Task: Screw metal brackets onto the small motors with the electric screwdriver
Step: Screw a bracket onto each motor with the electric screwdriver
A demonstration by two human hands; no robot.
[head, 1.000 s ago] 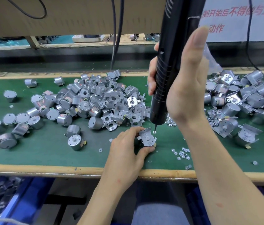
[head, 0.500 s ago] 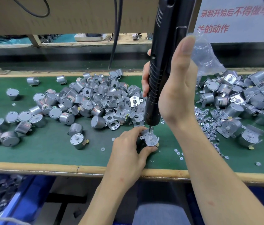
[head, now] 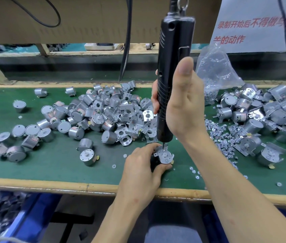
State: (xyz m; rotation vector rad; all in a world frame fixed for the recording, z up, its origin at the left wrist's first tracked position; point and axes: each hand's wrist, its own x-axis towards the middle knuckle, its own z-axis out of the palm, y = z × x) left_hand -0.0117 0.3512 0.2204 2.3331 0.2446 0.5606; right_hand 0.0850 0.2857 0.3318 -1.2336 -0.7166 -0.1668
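Your right hand [head: 182, 109] grips upright electric screwdriver [head: 171, 74]; bit on bracket [head: 164, 152], probably seated; left hand [head: 142, 167] pinches motor [head: 165, 157], near centre.

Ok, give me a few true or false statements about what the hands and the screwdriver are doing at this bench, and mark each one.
1. The right hand holds the screwdriver upright. True.
2. The left hand lies flat and empty on the green mat. False: it grips a motor near the front edge.
3. The screwdriver's tip is down on top of that motor. True.
4. The clear plastic bag sits left of the screwdriver. False: it is on the right, behind the right hand.
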